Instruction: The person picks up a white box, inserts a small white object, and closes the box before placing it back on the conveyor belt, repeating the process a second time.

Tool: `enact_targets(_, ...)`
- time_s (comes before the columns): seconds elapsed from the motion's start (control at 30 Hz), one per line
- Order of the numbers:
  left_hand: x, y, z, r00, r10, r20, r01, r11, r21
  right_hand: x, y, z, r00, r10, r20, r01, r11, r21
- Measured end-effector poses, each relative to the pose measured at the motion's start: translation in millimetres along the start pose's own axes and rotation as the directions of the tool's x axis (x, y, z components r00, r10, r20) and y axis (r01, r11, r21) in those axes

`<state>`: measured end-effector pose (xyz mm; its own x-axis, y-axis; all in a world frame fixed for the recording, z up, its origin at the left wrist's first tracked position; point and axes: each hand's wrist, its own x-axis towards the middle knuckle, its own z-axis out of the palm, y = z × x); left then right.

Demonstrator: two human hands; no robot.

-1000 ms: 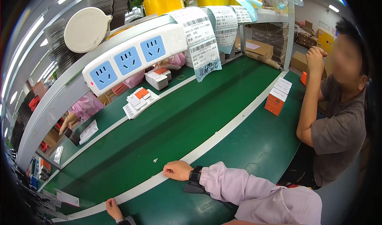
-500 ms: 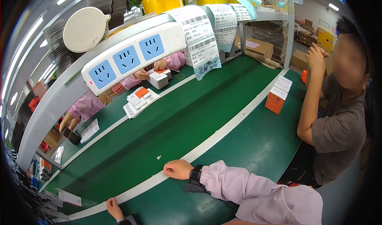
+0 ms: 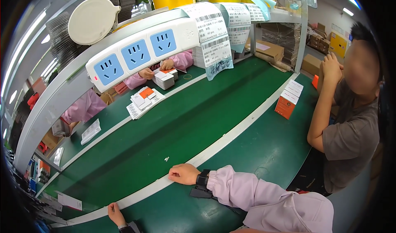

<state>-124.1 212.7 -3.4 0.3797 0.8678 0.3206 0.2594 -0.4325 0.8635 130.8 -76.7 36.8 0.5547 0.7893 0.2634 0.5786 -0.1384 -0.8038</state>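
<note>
My right hand (image 3: 184, 174) rests on the white edge rail (image 3: 208, 151) of the green conveyor belt, its fingers curled in with nothing seen in them. Farther left along the same rail lies my left hand (image 3: 116, 214), loosely closed, and no object shows in it. Both wrists wear black bands. A small white scrap (image 3: 166, 159) lies on the belt (image 3: 144, 150), just beyond my right hand.
Orange-and-white boxes (image 3: 288, 99) stand on the right of the table, near a seated person (image 3: 350, 121) with clasped hands. Across the belt, co-workers in pink sleeves handle white boxes (image 3: 164, 79); stacked leaflets (image 3: 143, 102) lie nearby. A power strip (image 3: 140, 53) hangs overhead.
My view has shifted slightly; both my hands stay in place on the rail. At the far left, a co-worker's hands have moved and now hold a greyish stack.
</note>
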Motion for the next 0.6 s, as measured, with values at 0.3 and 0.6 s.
enact_targets(0.3, -6, 1, 5, 1.000, -0.001, -0.002, 0.001, 1.000, 0.015, -4, 7, -3, 0.999, -0.036, 0.008, 0.036, 0.999, -0.032)
enact_targets(0.6, 5, -2, -3, 0.995, 0.087, -0.047, -0.081, 0.990, 0.118, 7, -3, 3, 0.998, -0.056, 0.009, 0.056, 0.998, 0.028)
